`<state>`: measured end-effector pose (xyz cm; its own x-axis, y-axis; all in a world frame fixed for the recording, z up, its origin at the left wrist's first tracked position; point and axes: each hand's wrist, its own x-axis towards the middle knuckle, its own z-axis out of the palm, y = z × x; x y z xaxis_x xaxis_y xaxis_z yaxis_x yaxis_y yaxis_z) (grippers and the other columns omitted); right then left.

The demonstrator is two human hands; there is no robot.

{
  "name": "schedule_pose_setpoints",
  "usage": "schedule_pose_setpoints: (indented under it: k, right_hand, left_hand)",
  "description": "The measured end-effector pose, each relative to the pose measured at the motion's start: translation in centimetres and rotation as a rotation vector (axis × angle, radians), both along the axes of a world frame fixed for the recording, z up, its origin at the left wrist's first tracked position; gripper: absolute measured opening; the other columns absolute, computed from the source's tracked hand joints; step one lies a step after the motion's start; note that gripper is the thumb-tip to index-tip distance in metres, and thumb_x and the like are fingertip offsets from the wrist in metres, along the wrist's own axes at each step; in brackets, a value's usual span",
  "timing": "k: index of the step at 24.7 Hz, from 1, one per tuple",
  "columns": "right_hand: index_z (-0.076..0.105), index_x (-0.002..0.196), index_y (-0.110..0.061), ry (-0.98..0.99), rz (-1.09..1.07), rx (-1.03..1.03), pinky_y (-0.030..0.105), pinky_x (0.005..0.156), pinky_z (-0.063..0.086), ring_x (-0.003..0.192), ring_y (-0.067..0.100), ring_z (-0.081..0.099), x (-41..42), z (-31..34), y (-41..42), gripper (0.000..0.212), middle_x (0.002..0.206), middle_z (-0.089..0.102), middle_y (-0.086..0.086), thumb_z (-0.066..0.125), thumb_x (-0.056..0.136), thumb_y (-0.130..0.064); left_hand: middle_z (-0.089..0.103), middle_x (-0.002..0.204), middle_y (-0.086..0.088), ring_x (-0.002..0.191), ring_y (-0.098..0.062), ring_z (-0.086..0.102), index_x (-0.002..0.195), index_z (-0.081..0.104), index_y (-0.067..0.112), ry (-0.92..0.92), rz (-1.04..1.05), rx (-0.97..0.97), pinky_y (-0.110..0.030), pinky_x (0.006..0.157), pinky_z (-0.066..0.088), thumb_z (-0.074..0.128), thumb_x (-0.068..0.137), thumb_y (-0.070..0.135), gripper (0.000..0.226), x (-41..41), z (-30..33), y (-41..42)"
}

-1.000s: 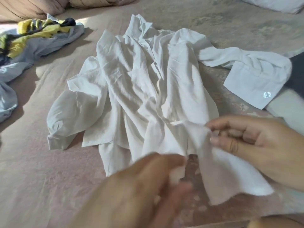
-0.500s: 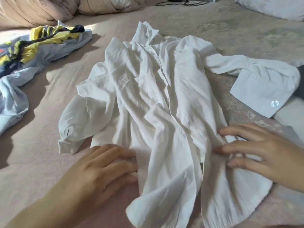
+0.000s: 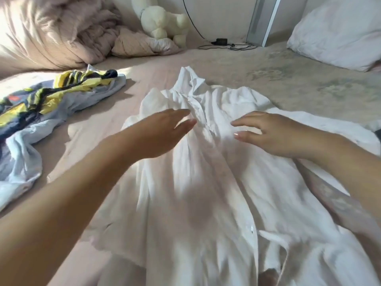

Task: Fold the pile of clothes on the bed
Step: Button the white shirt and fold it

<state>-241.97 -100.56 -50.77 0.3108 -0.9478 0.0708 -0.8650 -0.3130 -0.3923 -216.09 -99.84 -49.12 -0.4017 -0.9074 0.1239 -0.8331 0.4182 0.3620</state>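
Pink bed (image 3: 144, 65) with a white shirt (image 3: 206, 193) spread in the middle.
Left hand (image 3: 162, 133) and right hand (image 3: 274, 135) reach over its chest, fingers straight, holding nothing. Touching or hovering is unclear; the shirt's bottom is cut off.

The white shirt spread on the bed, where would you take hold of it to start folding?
Likely at the two shoulders of the white shirt, just either side of its collar, one hand from each side. It lies front-up with the collar at the far end, so shoulder seams give straight edges.
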Motion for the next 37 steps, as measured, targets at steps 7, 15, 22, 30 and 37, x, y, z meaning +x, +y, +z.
schedule_pose_setpoints:
  k: [7,15,22,30,37]
  right_hand:
    - [0.05,0.132,-0.021,0.196,-0.082,-0.139,0.039,0.106,0.031,0.134,0.023,0.033,2.2,-4.7,-14.4,0.042,0.142,0.045,0.003,0.039,0.098,-0.043]
    - [0.012,0.151,-0.026,0.326,-0.096,0.039,0.045,0.118,0.006,0.147,0.017,-0.002,3.7,-6.5,-33.1,0.06,0.16,0.002,-0.003,0.022,0.098,-0.052]
    - [-0.008,0.148,-0.04,0.242,-0.094,0.256,0.046,0.115,-0.006,0.144,0.018,-0.008,3.9,-6.3,-35.2,0.076,0.157,-0.01,-0.01,0.035,0.09,-0.064]
    - [0.045,0.134,-0.012,-0.164,-0.243,0.387,0.037,0.099,0.039,0.12,0.03,0.048,3.9,-3.3,-41.6,0.05,0.129,0.051,0.009,0.06,0.086,-0.009]
    - [0.04,0.06,-0.011,-0.456,-0.286,0.371,0.02,0.048,0.022,0.056,0.011,0.03,1.6,2.9,-36.5,0.038,0.059,0.031,-0.001,0.055,0.094,-0.014]
  left_hand:
    - [-0.011,0.16,-0.003,0.146,-0.019,-0.011,0.152,-0.002,0.03,-0.407,0.091,-0.029,-0.046,0.116,-0.011,0.008,0.092,0.062,0.069,-0.9,-8.9,-13.8]
    - [-0.009,0.16,0.001,0.146,-0.019,-0.015,0.151,0.002,0.034,-0.149,0.209,-0.087,-0.035,0.107,-0.025,0.017,0.095,0.06,0.064,-1.8,-11.0,-25.6]
    - [0.008,0.158,-0.002,0.147,-0.026,0.0,0.149,0.022,0.028,-0.077,0.192,-0.067,-0.041,0.116,-0.012,0.024,0.091,0.053,0.064,-1.6,-10.1,-25.5]
    - [0.028,0.153,-0.013,0.143,-0.033,0.014,0.143,0.041,0.02,-0.027,0.17,-0.128,-0.051,0.115,0.004,0.036,0.089,0.044,0.06,-1.8,-10.5,-27.0]
    - [0.001,0.159,-0.007,0.144,-0.029,-0.009,0.152,0.012,0.023,-0.251,0.206,0.133,-0.048,0.112,-0.017,0.019,0.095,0.048,0.062,-2.4,-9.0,-25.9]
